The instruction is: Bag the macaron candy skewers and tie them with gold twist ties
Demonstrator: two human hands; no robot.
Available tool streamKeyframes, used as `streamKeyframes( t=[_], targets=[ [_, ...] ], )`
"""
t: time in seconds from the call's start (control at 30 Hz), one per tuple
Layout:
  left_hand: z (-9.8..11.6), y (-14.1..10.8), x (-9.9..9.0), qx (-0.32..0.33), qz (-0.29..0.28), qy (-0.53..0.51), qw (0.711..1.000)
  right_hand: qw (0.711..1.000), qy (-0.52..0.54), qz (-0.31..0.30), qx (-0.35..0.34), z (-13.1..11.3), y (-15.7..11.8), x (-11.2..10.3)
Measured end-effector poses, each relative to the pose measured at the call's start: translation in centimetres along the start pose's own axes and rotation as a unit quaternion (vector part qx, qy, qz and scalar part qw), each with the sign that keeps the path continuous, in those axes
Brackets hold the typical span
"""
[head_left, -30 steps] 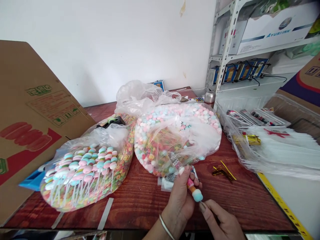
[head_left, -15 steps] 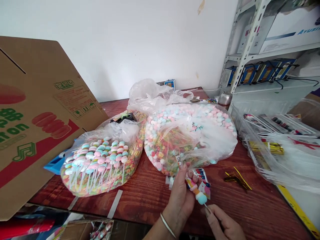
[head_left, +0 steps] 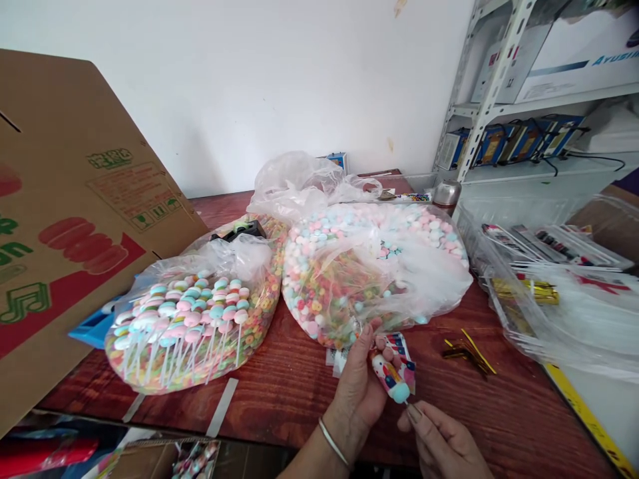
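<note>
Currently holds candy skewer [head_left: 400,392] in printed wrapper [head_left: 383,372], clamped in left grip [head_left: 363,379]; slants lengthwise down toward right grip [head_left: 443,434], nearer lower end, pinched on white stick [head_left: 407,402].

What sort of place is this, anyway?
Probably a small sweets-packing workroom: there is a big clear bag of what look like loose sweets, a pile of sweets on sticks, and a white metal shelf holding a carton.
</note>
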State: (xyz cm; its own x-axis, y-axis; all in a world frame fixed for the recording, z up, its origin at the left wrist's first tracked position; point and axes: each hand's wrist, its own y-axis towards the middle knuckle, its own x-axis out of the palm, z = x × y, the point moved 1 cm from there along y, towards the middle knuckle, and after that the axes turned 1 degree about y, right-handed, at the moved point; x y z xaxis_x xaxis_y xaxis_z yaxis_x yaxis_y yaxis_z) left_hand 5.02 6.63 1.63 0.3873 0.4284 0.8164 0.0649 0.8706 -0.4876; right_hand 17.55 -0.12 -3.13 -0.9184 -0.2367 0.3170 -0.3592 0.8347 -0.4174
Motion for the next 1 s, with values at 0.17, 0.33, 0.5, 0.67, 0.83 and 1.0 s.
streamKeyframes(
  t=[0.17, 0.33, 0.5, 0.67, 0.83, 1.0],
  targets=[
    [-2.1, -0.1, -0.3, -0.017, 0.029, 0.011, 0.999, 0.966, -0.198, 0.076, -0.150, -1.7, 0.2, 0.3],
    [-1.4, 0.0, -0.4, -0.009, 0.042, 0.000, 0.999, 0.932, -0.335, 0.015, -0.139, -1.8, -0.2, -0.6],
    [-2.3, -0.6, -0.3, 0.026, 0.054, 0.076, 0.995, 0.913, -0.368, 0.050, -0.170, -0.3, -0.2, -1.4],
    [-4.7, -1.8, -0.7, 0.024, 0.031, 0.128, 0.991, 0.936, -0.291, 0.115, -0.163, -0.1, 0.5, -1.1],
    [-5.6, -2.0, -1.9, 0.017, 0.021, 0.206, 0.978, 0.952, -0.218, 0.163, -0.142, 0.1, 0.9, -0.6],
    [-5.8, -1.8, -3.0, 0.048, 0.028, 0.258, 0.964, 0.976, -0.136, 0.090, -0.142, -0.7, 1.6, -0.6]
  ],
)
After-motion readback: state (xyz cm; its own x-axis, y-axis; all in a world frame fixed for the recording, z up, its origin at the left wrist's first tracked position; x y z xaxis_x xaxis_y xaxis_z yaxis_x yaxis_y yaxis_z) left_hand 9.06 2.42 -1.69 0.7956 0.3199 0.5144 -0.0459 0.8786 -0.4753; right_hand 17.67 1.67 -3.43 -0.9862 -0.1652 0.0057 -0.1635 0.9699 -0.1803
